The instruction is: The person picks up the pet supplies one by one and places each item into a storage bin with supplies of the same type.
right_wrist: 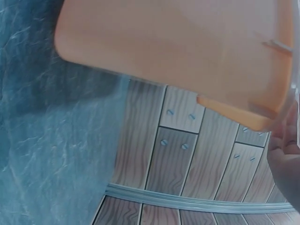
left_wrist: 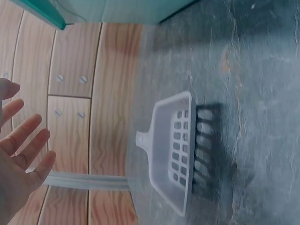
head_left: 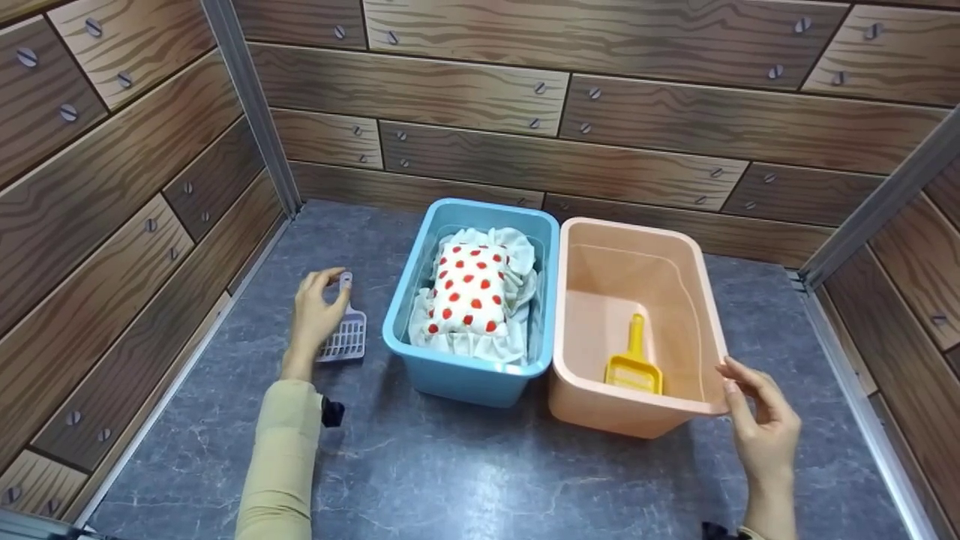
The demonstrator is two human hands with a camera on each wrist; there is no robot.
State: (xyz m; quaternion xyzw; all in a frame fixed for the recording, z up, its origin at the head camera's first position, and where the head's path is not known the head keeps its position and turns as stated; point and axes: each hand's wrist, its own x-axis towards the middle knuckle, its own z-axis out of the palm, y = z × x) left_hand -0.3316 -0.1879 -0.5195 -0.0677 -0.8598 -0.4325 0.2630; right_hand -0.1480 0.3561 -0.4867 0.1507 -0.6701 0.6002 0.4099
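A pale lilac slotted litter scoop point(head_left: 346, 337) lies on the dark floor at the left, its basin and slots plain in the left wrist view. My left hand point(head_left: 319, 307) is over the floor beside its handle, and the left wrist view has the fingers spread, apart from the scoop. At the right, my right hand point(head_left: 765, 420) pinches the front right rim of a peach plastic bin point(head_left: 637, 416) between thumb and fingertips. A yellow scoop point(head_left: 636, 356) lies inside that bin, handle pointing to the back.
Against the peach bin's left side stands a blue bin point(head_left: 465, 382). It holds a white ruffled cushion with red strawberry-like spots point(head_left: 472, 289). Wood-patterned walls point(head_left: 480, 90) with metal corner strips point(head_left: 259, 112) enclose the marbled floor point(head_left: 450, 480) at the back and sides.
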